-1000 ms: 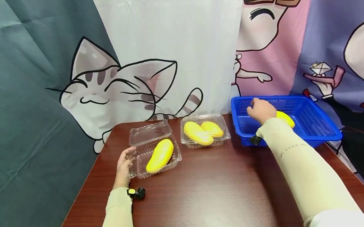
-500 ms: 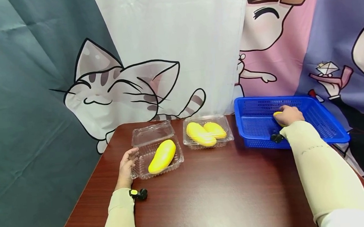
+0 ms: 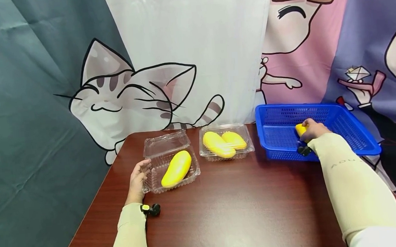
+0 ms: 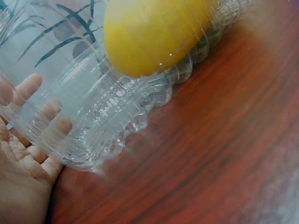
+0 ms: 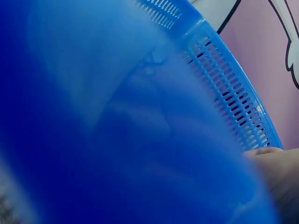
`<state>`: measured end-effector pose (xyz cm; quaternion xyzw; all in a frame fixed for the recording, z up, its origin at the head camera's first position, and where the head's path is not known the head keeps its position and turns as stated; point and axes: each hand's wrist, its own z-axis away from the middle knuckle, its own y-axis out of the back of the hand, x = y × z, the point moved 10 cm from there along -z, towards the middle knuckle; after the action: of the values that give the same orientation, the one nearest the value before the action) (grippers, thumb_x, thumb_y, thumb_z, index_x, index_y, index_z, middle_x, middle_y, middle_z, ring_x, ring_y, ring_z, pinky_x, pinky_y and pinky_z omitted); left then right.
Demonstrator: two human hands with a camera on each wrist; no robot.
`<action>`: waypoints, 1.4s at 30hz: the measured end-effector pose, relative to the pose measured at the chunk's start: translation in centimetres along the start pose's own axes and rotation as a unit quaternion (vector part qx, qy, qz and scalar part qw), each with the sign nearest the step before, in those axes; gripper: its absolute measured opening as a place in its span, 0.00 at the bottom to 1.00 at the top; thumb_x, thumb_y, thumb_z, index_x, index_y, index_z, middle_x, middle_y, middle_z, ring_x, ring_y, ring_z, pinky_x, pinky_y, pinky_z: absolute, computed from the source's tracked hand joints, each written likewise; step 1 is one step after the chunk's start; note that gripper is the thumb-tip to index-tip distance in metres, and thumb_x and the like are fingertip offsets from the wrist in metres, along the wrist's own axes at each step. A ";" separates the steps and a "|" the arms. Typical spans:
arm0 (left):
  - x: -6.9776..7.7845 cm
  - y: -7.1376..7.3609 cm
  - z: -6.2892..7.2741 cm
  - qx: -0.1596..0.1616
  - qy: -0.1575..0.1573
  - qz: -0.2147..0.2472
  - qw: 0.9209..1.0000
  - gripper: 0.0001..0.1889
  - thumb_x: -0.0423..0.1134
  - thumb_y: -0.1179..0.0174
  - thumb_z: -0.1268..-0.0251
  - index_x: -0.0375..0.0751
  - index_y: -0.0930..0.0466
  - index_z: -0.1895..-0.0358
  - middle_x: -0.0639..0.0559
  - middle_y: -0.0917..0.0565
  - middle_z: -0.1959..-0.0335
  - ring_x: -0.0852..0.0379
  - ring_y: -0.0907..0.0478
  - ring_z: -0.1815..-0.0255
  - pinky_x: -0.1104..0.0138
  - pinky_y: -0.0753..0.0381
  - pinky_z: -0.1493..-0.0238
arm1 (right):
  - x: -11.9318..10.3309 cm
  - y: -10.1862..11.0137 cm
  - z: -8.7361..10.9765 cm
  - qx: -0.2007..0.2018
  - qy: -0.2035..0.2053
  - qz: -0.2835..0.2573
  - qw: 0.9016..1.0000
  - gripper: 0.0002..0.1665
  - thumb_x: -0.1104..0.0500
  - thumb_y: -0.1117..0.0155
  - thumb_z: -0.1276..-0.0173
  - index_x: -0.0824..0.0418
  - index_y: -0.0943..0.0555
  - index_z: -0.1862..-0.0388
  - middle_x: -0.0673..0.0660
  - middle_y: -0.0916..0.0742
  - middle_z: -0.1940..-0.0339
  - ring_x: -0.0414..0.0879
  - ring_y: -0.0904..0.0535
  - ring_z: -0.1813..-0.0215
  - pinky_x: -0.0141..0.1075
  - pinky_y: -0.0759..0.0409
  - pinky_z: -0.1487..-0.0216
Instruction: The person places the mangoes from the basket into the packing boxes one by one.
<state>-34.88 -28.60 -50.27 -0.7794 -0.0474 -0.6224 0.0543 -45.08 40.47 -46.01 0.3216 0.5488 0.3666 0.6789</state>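
Note:
In the head view, my left hand (image 3: 138,180) rests against the left side of an open clear plastic clamshell box (image 3: 153,171) that holds one yellow mango (image 3: 176,169). The left wrist view shows its fingers loosely bent at the plastic wall, with the mango (image 4: 154,37) beyond. My right hand (image 3: 315,130) reaches into a blue plastic basket (image 3: 277,133), its fingers round another yellow mango (image 3: 301,129). In the right wrist view the blurred basket wall (image 5: 117,154) covers most of the picture, and only part of the hand (image 5: 273,163) shows.
Behind the open box's tray its lid (image 3: 166,143) leans back. A second clear box (image 3: 240,127), lid down, contains two mangoes (image 3: 218,145) and stands between the open box and the basket. A printed curtain (image 3: 193,44) hangs behind the brown table (image 3: 224,212).
My right hand has moved right and down inside the basket onto the mango, and its fingers have come round it. The left hand keeps its place at the open box.

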 end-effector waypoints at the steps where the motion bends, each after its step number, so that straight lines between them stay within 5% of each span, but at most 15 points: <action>1: 0.0 0.0 0.0 0.001 0.000 0.000 1.000 0.32 0.14 0.70 0.47 0.19 0.36 0.34 0.28 0.33 0.30 0.42 0.34 0.30 0.58 0.37 0.30 | -0.2 -0.3 -0.1 -0.010 0.008 -0.010 1.000 0.44 0.61 0.29 0.44 0.74 0.44 0.37 0.82 0.30 0.51 0.72 0.30 0.51 0.53 0.25 0.53; 6: 0.0 0.0 0.0 0.005 0.001 0.008 1.000 0.32 0.15 0.70 0.47 0.19 0.36 0.35 0.28 0.33 0.30 0.40 0.35 0.30 0.53 0.41 0.27 | -0.8 -1.2 -0.1 -0.033 0.031 -0.046 0.998 0.40 0.64 0.30 0.47 0.74 0.46 0.46 0.76 0.30 0.56 0.66 0.28 0.56 0.40 0.24 0.61; 13: -0.3 0.1 0.1 0.009 0.012 0.010 1.000 0.33 0.14 0.70 0.48 0.19 0.36 0.35 0.30 0.33 0.30 0.40 0.36 0.30 0.53 0.41 0.27 | -1.3 0.2 1.0 -0.001 0.011 -0.019 1.000 0.37 0.44 0.49 0.30 0.75 0.38 0.39 0.78 0.27 0.48 0.69 0.31 0.49 0.52 0.27 0.51; 17: -0.3 0.1 0.0 0.010 0.011 0.015 1.000 0.32 0.15 0.70 0.48 0.19 0.36 0.35 0.30 0.32 0.30 0.43 0.34 0.30 0.57 0.39 0.28 | -2.1 0.9 1.2 0.009 0.031 -0.037 0.999 0.41 0.39 0.55 0.25 0.77 0.33 0.36 0.77 0.24 0.46 0.64 0.25 0.52 0.48 0.22 0.56; 24: 0.0 0.2 0.0 0.010 0.009 0.016 1.000 0.32 0.15 0.70 0.48 0.19 0.36 0.35 0.31 0.32 0.31 0.42 0.35 0.30 0.58 0.38 0.29 | -2.9 1.6 0.8 0.031 0.038 -0.074 0.996 0.41 0.36 0.49 0.27 0.73 0.26 0.39 0.71 0.18 0.52 0.50 0.21 0.65 0.39 0.19 0.69; 30: -0.2 0.2 0.0 0.008 0.011 0.022 1.000 0.33 0.14 0.70 0.49 0.19 0.36 0.35 0.30 0.33 0.30 0.42 0.35 0.29 0.57 0.39 0.29 | -4.8 2.7 1.1 0.064 0.051 -0.088 0.993 0.41 0.34 0.49 0.28 0.71 0.25 0.41 0.66 0.17 0.62 0.49 0.22 0.77 0.40 0.20 0.75; 36: -0.2 0.2 0.0 0.006 0.008 0.022 1.000 0.32 0.14 0.71 0.47 0.18 0.37 0.35 0.30 0.33 0.30 0.41 0.36 0.29 0.56 0.39 0.29 | -7.2 3.8 2.0 0.087 0.057 -0.120 0.987 0.39 0.36 0.47 0.27 0.70 0.25 0.40 0.64 0.17 0.65 0.52 0.21 0.76 0.44 0.18 0.72; 42: -0.1 0.2 0.1 0.008 0.003 0.022 1.000 0.32 0.14 0.71 0.48 0.18 0.37 0.35 0.32 0.31 0.31 0.40 0.35 0.30 0.55 0.39 0.30 | -10.5 4.6 2.8 0.115 0.067 -0.166 0.977 0.37 0.37 0.46 0.27 0.69 0.26 0.39 0.69 0.19 0.56 0.52 0.20 0.75 0.40 0.18 0.71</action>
<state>-34.79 -28.75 -50.43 -0.7781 -0.0353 -0.6227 0.0743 -44.32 33.85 -36.32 0.2762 0.6776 0.2041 0.6504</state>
